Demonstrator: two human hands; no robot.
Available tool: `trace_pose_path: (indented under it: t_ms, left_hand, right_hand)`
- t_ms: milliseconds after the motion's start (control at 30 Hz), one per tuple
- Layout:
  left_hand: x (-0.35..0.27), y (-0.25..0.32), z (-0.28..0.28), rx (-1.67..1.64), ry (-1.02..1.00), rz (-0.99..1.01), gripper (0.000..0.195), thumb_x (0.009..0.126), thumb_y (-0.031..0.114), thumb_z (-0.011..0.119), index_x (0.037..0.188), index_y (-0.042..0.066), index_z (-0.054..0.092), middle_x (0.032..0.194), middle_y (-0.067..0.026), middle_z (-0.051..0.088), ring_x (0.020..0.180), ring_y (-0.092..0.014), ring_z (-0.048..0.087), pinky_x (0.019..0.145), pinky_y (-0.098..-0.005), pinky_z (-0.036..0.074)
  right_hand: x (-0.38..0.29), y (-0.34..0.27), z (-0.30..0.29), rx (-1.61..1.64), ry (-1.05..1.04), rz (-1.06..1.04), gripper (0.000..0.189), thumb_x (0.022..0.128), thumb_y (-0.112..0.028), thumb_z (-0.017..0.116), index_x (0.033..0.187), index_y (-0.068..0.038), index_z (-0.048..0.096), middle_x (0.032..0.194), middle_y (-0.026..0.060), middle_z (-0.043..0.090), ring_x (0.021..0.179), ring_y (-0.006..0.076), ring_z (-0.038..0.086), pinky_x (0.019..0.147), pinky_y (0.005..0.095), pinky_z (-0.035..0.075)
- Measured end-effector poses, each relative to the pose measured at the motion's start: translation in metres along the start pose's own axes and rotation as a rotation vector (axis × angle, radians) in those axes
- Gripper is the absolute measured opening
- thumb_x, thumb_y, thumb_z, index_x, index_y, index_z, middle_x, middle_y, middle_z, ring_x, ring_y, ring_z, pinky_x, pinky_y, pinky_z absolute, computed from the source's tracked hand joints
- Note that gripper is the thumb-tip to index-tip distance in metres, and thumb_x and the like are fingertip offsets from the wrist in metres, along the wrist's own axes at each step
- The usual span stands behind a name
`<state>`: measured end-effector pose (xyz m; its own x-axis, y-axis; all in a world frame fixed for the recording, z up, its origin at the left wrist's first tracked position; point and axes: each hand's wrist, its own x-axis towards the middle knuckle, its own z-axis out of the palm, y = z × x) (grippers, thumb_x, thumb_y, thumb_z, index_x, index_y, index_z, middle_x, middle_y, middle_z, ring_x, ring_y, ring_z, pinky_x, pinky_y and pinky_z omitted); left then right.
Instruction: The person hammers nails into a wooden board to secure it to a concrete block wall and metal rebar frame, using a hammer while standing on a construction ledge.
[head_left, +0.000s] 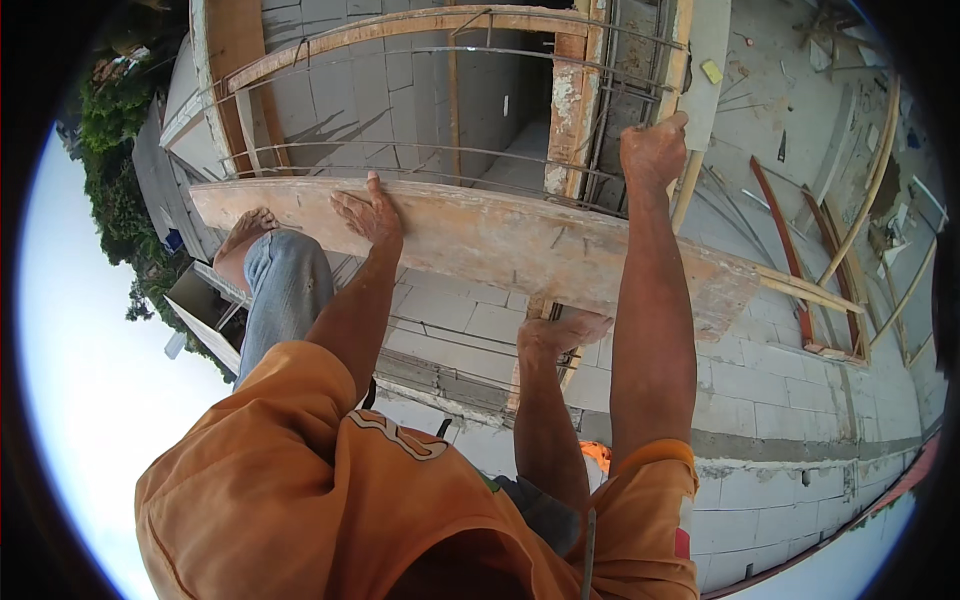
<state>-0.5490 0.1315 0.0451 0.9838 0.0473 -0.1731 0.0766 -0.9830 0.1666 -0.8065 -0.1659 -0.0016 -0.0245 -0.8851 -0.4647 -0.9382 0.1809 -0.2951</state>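
A long, weathered wooden plank (495, 232) lies across in front of me, stained with pale cement residue. On it rests my left hand (369, 214), fingers spread, the thumb reaching the plank's far edge. My right hand (654, 154) is closed around a narrow timber strip (677, 67) of the formwork, beyond the plank. Thin steel reinforcing bars (480, 49) run across the opening and into the formwork channel (634, 67). My left bare foot (251, 225) is on the plank's left end. The right bare foot (562, 331) is by its near edge, over timber and bars.
Below lies a floor (780, 157) strewn with debris, far down. Reddish metal frame pieces (780, 247) and bamboo poles (870, 187) lean at right. Pale block walls (757, 367) stand around. A yellow object (711, 71) sits on a pale board. Trees (120, 165) are at left.
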Motion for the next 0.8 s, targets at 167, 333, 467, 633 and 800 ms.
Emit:
trace_pose_path:
  t_ms: [167, 333, 467, 633, 800]
  left_hand:
    - [0.043, 0.001, -0.002, 0.057, 0.035, -0.069, 0.107, 0.09, 0.069, 0.05, 0.157, -0.003, 0.007, 0.165, -0.0178, 0.007, 0.154, -0.031, 0.003, 0.124, -0.0467, 0.007]
    - [0.045, -0.007, 0.0, 0.133, 0.049, -0.012, 0.101, 0.091, 0.068, 0.049, 0.158, 0.004, 0.009, 0.166, -0.0179, 0.005, 0.154, -0.032, 0.003, 0.123, -0.0484, 0.007]
    - [0.046, -0.007, -0.004, 0.206, 0.001, 0.044, 0.088, 0.09, 0.069, 0.05, 0.159, 0.024, 0.02, 0.165, -0.0217, 0.004, 0.153, -0.039, 0.002, 0.12, -0.0576, 0.01]
    - [0.048, -0.004, -0.004, 0.188, 0.008, 0.075, 0.079, 0.087, 0.069, 0.054, 0.155, 0.034, 0.034, 0.162, -0.028, 0.004, 0.151, -0.043, 0.001, 0.114, -0.0681, 0.011]
    - [0.056, -0.006, -0.004, 0.281, -0.065, 0.099, 0.071, 0.086, 0.065, 0.057, 0.15, 0.039, 0.041, 0.163, -0.0218, 0.008, 0.151, -0.04, 0.0, 0.11, -0.0744, 0.011]
  right_hand:
    - [0.003, 0.009, 0.0, 0.028, 0.014, -0.092, 0.048, 0.071, -0.01, 0.076, 0.105, 0.005, 0.046, 0.098, 0.0298, 0.064, 0.091, 0.0456, 0.068, 0.08, 0.0499, 0.058]
    - [0.005, 0.014, 0.002, 0.016, 0.018, -0.131, 0.044, 0.073, -0.011, 0.074, 0.104, 0.006, 0.047, 0.091, 0.0328, 0.066, 0.086, 0.0489, 0.068, 0.078, 0.0509, 0.056]
    - [0.006, 0.013, 0.006, 0.001, 0.054, -0.117, 0.044, 0.07, -0.01, 0.075, 0.102, 0.005, 0.048, 0.09, 0.0301, 0.066, 0.084, 0.0482, 0.068, 0.077, 0.0502, 0.056]
    - [0.006, 0.015, 0.008, 0.031, 0.078, -0.157, 0.043, 0.07, -0.009, 0.074, 0.1, 0.006, 0.048, 0.086, 0.0314, 0.066, 0.081, 0.05, 0.068, 0.076, 0.0512, 0.056]
    - [0.004, 0.017, 0.008, 0.046, 0.081, -0.178, 0.042, 0.07, -0.007, 0.073, 0.099, 0.007, 0.047, 0.083, 0.0327, 0.065, 0.08, 0.0504, 0.067, 0.074, 0.0523, 0.055]
